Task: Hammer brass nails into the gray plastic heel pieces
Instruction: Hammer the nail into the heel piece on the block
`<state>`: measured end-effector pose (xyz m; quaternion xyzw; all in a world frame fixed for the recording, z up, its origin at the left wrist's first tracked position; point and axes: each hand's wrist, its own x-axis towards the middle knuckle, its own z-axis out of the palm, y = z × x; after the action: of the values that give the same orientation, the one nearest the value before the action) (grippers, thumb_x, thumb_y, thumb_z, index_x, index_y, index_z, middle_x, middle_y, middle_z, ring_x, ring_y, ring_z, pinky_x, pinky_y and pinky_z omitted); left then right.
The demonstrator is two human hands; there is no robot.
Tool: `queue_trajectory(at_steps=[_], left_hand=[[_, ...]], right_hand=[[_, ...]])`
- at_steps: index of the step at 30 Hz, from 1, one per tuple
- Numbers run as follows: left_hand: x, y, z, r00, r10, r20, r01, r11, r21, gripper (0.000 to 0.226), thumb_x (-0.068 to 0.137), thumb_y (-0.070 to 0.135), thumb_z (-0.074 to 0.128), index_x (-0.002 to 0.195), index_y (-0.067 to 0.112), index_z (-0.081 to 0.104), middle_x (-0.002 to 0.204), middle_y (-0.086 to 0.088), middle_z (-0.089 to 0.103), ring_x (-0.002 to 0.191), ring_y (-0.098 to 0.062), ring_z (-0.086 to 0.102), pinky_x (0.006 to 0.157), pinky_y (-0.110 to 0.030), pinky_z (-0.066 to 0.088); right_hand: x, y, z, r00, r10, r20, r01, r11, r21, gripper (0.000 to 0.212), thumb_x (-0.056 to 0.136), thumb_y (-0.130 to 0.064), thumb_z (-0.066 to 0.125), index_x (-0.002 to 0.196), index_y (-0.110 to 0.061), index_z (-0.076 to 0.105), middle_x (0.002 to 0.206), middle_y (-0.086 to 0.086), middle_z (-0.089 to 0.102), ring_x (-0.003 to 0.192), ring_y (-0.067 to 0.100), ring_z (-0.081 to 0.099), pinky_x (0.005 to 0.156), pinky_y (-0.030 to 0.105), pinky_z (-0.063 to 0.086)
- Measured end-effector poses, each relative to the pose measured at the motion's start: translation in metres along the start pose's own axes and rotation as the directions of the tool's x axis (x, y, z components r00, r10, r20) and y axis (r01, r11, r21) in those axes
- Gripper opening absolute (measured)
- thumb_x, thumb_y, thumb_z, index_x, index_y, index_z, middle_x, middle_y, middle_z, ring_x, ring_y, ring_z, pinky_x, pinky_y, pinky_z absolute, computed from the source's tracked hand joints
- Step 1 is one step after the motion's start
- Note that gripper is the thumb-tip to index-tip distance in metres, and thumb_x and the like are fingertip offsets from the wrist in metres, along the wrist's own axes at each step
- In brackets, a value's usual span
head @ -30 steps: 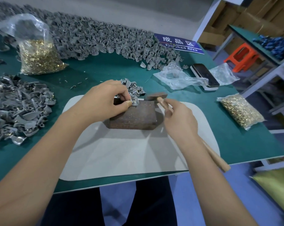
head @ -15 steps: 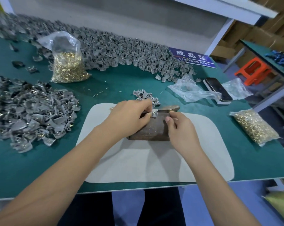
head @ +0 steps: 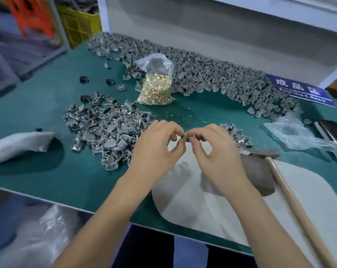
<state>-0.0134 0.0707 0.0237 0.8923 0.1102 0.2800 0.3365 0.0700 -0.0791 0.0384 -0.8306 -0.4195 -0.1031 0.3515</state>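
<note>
Two hands meet in the middle of the view, above the green table point(head: 47, 171). The left hand point(head: 156, 149) and the right hand point(head: 216, 149) both have bent fingers, and together they pinch one small gray heel piece point(head: 184, 139) between their fingertips. The piece is so tiny and blurry that I cannot tell if a nail is in it.

At 3 o'clock from the hands lies the hammer point(head: 291, 194). Its dark head rests on the brown block point(head: 260, 175), and its long wooden handle runs down toward 5 o'clock. No hand touches it. The block sits on a white mat point(head: 241, 215), partly hidden by the right hand.

At 9 o'clock from the hands is a heap of gray heel pieces point(head: 107, 128), some with shiny bits. A smaller bunch point(head: 237, 134) peeks out just behind the right hand at 2 o'clock. A long big pile point(head: 202, 74) runs along the far side of the table at 12 o'clock.

A clear bag of brass nails point(head: 156, 88) stands at 11 o'clock, touching the big pile. A few loose nails lie on the table in front of it.

At 2 o'clock is a blue sign point(head: 301, 89). At 3 o'clock, far off, lie crumpled clear plastic point(head: 291, 134) and a dark phone point(head: 332, 130). A white bag point(head: 18, 144) lies at 9 o'clock by the table edge.
</note>
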Motion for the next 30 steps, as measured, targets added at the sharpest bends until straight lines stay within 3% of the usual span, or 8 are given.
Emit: queue_trajectory(at_steps=[5, 11, 15, 19, 22, 25, 27, 30], left_hand=[[-0.004, -0.044, -0.052, 0.994, -0.025, -0.108, 0.041, 0.987, 0.154, 0.01, 0.087, 0.022, 0.072, 0.097, 0.025, 0.069, 0.087, 0.014, 0.061, 0.09, -0.01, 0.052, 0.084, -0.027, 0.044], [-0.006, -0.085, -0.079, 0.971, -0.158, -0.182, 0.173, 0.982, 0.069, 0.009, 0.097, 0.022, 0.064, 0.101, 0.026, 0.072, 0.095, 0.025, 0.061, 0.099, 0.001, 0.047, 0.09, -0.011, 0.033], [-0.01, -0.104, -0.082, 0.931, -0.282, -0.23, 0.296, 0.955, 0.027, 0.013, 0.1, 0.026, 0.059, 0.108, 0.028, 0.069, 0.104, 0.028, 0.058, 0.117, -0.008, 0.047, 0.091, -0.009, 0.03], [-0.007, -0.094, -0.074, 0.941, -0.269, -0.204, 0.267, 0.963, -0.033, 0.011, 0.1, 0.031, 0.059, 0.11, 0.032, 0.066, 0.106, 0.027, 0.059, 0.117, -0.008, 0.05, 0.093, -0.006, 0.031], [0.0, -0.074, -0.059, 0.971, -0.118, -0.207, 0.127, 0.991, 0.032, 0.009, 0.099, 0.026, 0.064, 0.106, 0.025, 0.07, 0.1, 0.017, 0.063, 0.104, -0.008, 0.051, 0.092, -0.007, 0.032], [0.008, -0.051, -0.035, 0.994, 0.001, -0.112, -0.002, 1.0, -0.016, 0.007, 0.097, 0.025, 0.065, 0.101, 0.023, 0.071, 0.094, 0.016, 0.065, 0.093, -0.004, 0.05, 0.087, -0.012, 0.036], [0.016, -0.039, -0.017, 0.999, 0.032, 0.029, -0.03, 0.998, -0.055, 0.005, 0.096, 0.026, 0.065, 0.098, 0.027, 0.069, 0.09, 0.018, 0.064, 0.089, -0.003, 0.049, 0.081, -0.013, 0.038], [0.028, -0.026, 0.009, 0.964, 0.043, 0.264, -0.037, 0.999, -0.031, 0.004, 0.096, 0.027, 0.065, 0.097, 0.031, 0.068, 0.09, 0.019, 0.062, 0.088, -0.005, 0.054, 0.079, -0.03, 0.049]], right_hand=[[0.037, -0.028, 0.051, 0.986, -0.134, 0.097, 0.131, 0.991, 0.033, 0.014, 0.094, -0.012, 0.071, 0.107, -0.013, 0.075, 0.099, -0.001, 0.069, 0.095, 0.023, 0.059, 0.085, 0.04, 0.049], [0.073, -0.054, 0.091, 0.982, -0.095, 0.161, 0.096, 0.995, -0.001, 0.01, 0.096, -0.024, 0.068, 0.103, -0.026, 0.075, 0.099, -0.011, 0.068, 0.099, 0.016, 0.056, 0.085, 0.037, 0.048], [0.082, -0.055, 0.098, 0.975, -0.089, 0.201, 0.098, 0.995, -0.036, 0.011, 0.098, -0.028, 0.066, 0.102, -0.026, 0.075, 0.101, -0.007, 0.062, 0.104, 0.015, 0.054, 0.085, 0.035, 0.045], [0.078, -0.036, 0.078, 0.989, -0.079, 0.125, 0.094, 0.989, -0.118, 0.012, 0.099, -0.024, 0.063, 0.099, -0.02, 0.075, 0.098, -0.004, 0.063, 0.098, 0.019, 0.056, 0.083, 0.04, 0.049], [0.069, -0.006, 0.049, 0.996, -0.009, 0.093, 0.026, 0.982, -0.185, 0.012, 0.098, -0.021, 0.061, 0.097, -0.019, 0.073, 0.094, -0.004, 0.064, 0.093, 0.018, 0.057, 0.082, 0.038, 0.048], [0.054, 0.025, 0.019, 0.994, 0.089, 0.061, -0.071, 0.968, -0.242, 0.01, 0.096, -0.021, 0.062, 0.094, -0.023, 0.071, 0.089, -0.009, 0.062, 0.086, 0.014, 0.054, 0.075, 0.034, 0.045], [0.044, 0.043, 0.001, 0.984, 0.17, 0.059, -0.147, 0.948, -0.282, 0.01, 0.095, -0.023, 0.062, 0.092, -0.027, 0.07, 0.088, -0.011, 0.062, 0.083, 0.011, 0.052, 0.074, 0.034, 0.047], [0.034, 0.062, -0.019, 0.959, 0.273, 0.072, -0.243, 0.928, -0.283, 0.009, 0.095, -0.025, 0.063, 0.092, -0.028, 0.071, 0.086, -0.012, 0.066, 0.081, 0.014, 0.058, 0.078, 0.039, 0.054]])
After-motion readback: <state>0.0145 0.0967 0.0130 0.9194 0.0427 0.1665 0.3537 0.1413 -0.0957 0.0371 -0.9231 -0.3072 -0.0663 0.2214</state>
